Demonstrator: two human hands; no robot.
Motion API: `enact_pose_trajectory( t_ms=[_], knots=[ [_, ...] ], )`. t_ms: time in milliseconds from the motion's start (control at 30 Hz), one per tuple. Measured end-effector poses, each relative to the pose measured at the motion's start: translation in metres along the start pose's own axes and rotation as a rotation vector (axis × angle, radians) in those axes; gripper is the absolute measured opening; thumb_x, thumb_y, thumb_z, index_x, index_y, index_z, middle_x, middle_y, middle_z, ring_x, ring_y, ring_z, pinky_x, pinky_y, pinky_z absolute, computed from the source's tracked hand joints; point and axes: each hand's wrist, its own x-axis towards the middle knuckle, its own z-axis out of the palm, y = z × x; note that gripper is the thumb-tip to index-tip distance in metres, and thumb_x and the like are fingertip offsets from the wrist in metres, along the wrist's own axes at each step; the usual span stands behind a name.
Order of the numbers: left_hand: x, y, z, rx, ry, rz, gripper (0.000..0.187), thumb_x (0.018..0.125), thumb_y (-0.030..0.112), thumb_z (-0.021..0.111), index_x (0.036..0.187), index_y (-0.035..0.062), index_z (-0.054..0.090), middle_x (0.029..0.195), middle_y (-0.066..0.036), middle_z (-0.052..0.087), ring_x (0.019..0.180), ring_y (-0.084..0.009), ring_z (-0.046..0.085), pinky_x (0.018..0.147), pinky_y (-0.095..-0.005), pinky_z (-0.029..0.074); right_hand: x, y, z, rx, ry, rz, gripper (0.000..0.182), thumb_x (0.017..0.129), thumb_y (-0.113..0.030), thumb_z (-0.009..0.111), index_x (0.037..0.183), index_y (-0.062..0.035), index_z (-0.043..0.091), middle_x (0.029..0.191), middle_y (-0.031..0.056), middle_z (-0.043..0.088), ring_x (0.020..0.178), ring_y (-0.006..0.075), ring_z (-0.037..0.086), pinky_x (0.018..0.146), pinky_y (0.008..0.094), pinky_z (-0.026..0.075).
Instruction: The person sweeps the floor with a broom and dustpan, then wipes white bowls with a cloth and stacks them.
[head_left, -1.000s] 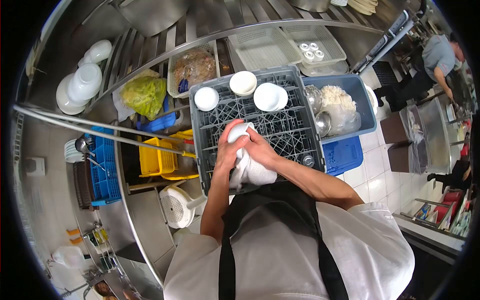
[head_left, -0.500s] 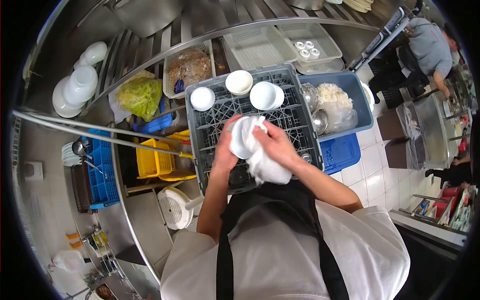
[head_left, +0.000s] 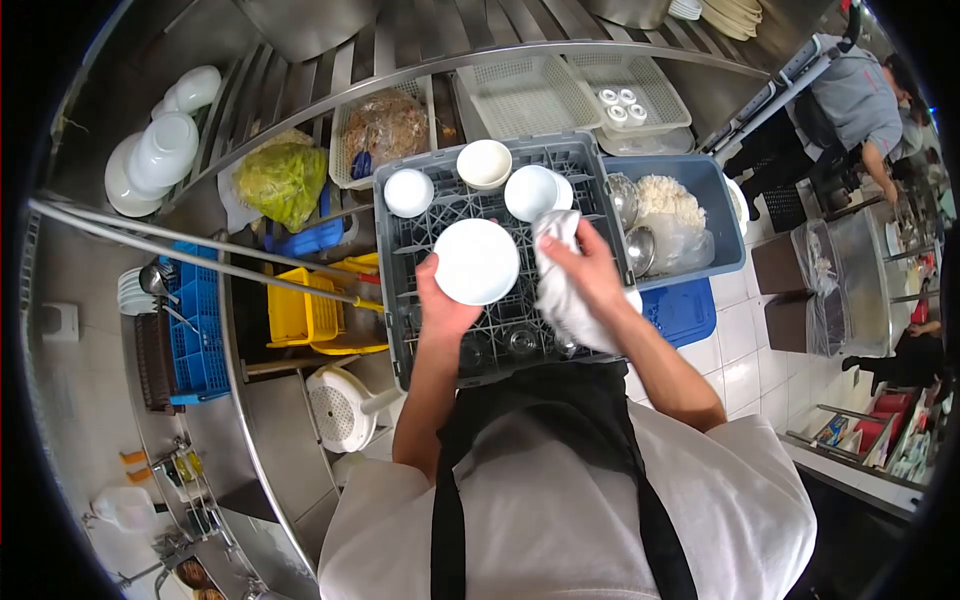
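Note:
A white bowl (head_left: 476, 262) is gripped at its left rim by my left hand (head_left: 443, 300), over the grey dish rack (head_left: 392, 250). My right hand (head_left: 590, 270) is closed around a white cloth (head_left: 562, 290), apart from the bowl and to its right. On the rack's far part sit a small white bowl (head_left: 408, 193), a cream bowl (head_left: 484, 164) and overlapping white bowls (head_left: 530, 193). A few clear glasses (head_left: 521, 340) stand in the rack's near side, partly hidden by its shadow.
To the right is a blue-grey tub (head_left: 728, 210) with rice and metal bowls, above a blue lid (head_left: 682, 308). Yellow crates (head_left: 305, 310) stand at left, under metal rails (head_left: 200, 245). White baskets (head_left: 525, 95) lie beyond the rack. Another person (head_left: 850, 100) works at far right.
My right hand and the cloth have come off the bowl and moved right. The bowl, earlier partly covered by the cloth, now shows its round face in my left hand.

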Motion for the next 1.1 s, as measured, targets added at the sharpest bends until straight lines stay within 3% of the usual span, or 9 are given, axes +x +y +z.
enact_pose_trajectory(
  t_ms=[167, 233, 267, 367, 567, 700, 867, 1000, 1100],
  knots=[
    [0.000, -0.032, -0.020, -0.063, 0.139, -0.118, 0.070, 0.082, 0.046, 0.055, 0.136, 0.0019, 0.050, 0.131, -0.017, 0.058, 0.122, -0.0327, 0.055, 0.106, -0.0463, 0.042, 0.005, 0.051, 0.016, 0.029, 0.022, -0.032, 0.049, 0.083, -0.022, 0.076, 0.124, 0.0005, 0.058, 0.115, 0.0132, 0.065, 0.107, 0.0200, 0.061, 0.093, 0.0349, 0.048],
    [0.003, -0.033, -0.062, 0.262, 0.074, -0.138, 0.063, 0.084, 0.034, 0.054, 0.137, 0.0007, 0.048, 0.129, -0.016, 0.060, 0.119, -0.0311, 0.057, 0.104, -0.0428, 0.044, 0.007, 0.049, -0.001, -0.323, -0.017, 0.045, 0.040, 0.082, -0.017, 0.072, 0.118, -0.0004, 0.063, 0.115, 0.0154, 0.065, 0.104, 0.0218, 0.063, 0.092, 0.0337, 0.049],
    [-0.004, -0.019, -0.044, 0.652, 0.092, -0.005, 0.035, 0.086, 0.015, 0.056, 0.113, -0.0051, 0.064, 0.120, -0.011, 0.061, 0.112, -0.0261, 0.060, 0.098, -0.0347, 0.046, 0.010, 0.058, -0.007, -0.439, 0.039, -0.063, 0.034, 0.080, -0.011, 0.070, 0.112, -0.0005, 0.066, 0.113, 0.0183, 0.064, 0.100, 0.0292, 0.066, 0.089, 0.0357, 0.051],
    [-0.012, 0.010, -0.021, 1.625, -0.031, 0.123, 0.019, 0.089, 0.015, 0.065, 0.097, -0.0023, 0.069, 0.092, -0.008, 0.066, 0.080, -0.0164, 0.061, 0.069, -0.0307, 0.047, -0.003, 0.022, 0.000, -0.838, -0.080, -0.407, 0.028, 0.081, -0.008, 0.069, 0.107, 0.0004, 0.065, 0.110, 0.0158, 0.062, 0.097, 0.0309, 0.065, 0.082, 0.0359, 0.052],
    [-0.013, 0.004, 0.002, 1.419, -0.210, 0.180, 0.023, 0.095, 0.020, 0.064, 0.095, -0.0024, 0.068, 0.075, -0.006, 0.063, 0.067, -0.0100, 0.053, 0.060, -0.0287, 0.042, -0.002, -0.047, 0.017, -0.989, -0.407, -0.631, 0.026, 0.080, -0.020, 0.070, 0.097, -0.0003, 0.067, 0.105, 0.0168, 0.061, 0.092, 0.0385, 0.064, 0.081, 0.0450, 0.052],
    [-0.016, 0.002, 0.003, 1.201, -0.188, 0.080, 0.027, 0.097, 0.022, 0.063, 0.090, -0.0032, 0.069, 0.074, 0.000, 0.062, 0.068, -0.0058, 0.051, 0.059, -0.0259, 0.041, 0.028, -0.076, 0.016, -0.682, -0.686, -0.336, 0.035, 0.086, -0.035, 0.070, 0.099, -0.0023, 0.071, 0.093, 0.0117, 0.065, 0.086, 0.0253, 0.066, 0.075, 0.0350, 0.051],
    [0.002, -0.041, -0.053, 0.446, 0.082, 0.282, 0.027, 0.098, 0.015, 0.055, 0.117, -0.0008, 0.065, 0.103, -0.010, 0.071, 0.088, -0.0184, 0.069, 0.078, -0.0293, 0.056, 0.041, -0.037, 0.037, -0.177, -0.525, -0.079, 0.051, 0.093, -0.046, 0.063, 0.119, -0.0020, 0.065, 0.106, 0.0060, 0.069, 0.095, 0.0129, 0.063, 0.085, 0.0283, 0.050],
    [0.019, -0.066, -0.044, 1.336, 0.698, 0.703, 0.034, 0.093, 0.016, 0.062, 0.123, -0.0012, 0.061, 0.108, -0.013, 0.068, 0.088, -0.0223, 0.069, 0.075, -0.0342, 0.058, 0.026, 0.008, 0.057, 0.340, -0.400, 0.074, 0.049, 0.100, -0.042, 0.053, 0.126, -0.0016, 0.057, 0.112, 0.0072, 0.065, 0.104, 0.0141, 0.060, 0.092, 0.0294, 0.048],
    [0.007, -0.051, -0.048, 0.484, 0.380, 0.478, 0.031, 0.091, 0.017, 0.066, 0.115, -0.0016, 0.065, 0.103, -0.011, 0.069, 0.086, -0.0187, 0.068, 0.073, -0.0318, 0.057, 0.003, 0.032, 0.065, 0.513, -0.329, 0.153, 0.054, 0.103, -0.042, 0.046, 0.137, -0.0003, 0.045, 0.126, 0.0095, 0.057, 0.116, 0.0157, 0.054, 0.100, 0.0301, 0.042]
  ],
)
